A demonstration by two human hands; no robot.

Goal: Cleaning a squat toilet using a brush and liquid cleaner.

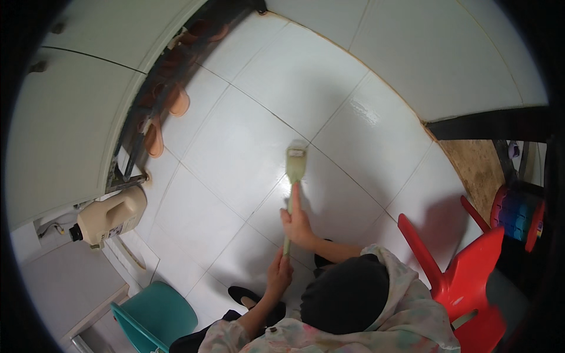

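A pale green long-handled cleaning tool reaches forward over the white tiled floor. Its broad head carries a whitish part at the far end and is slightly blurred; whether it is a brush or a scraper is unclear. My right hand grips the handle just behind that head, with the index finger stretched along it. Further back, my left hand is closed around the handle's near end. Floral-patterned sleeves cover my upper arms. Dark shoes show beneath me.
At right stands a red plastic chair. A teal bucket is at lower left, below a beige jug with a black cap. Orange-brown slippers stick out from under the cabinet. A pale panel borders the floor at upper right.
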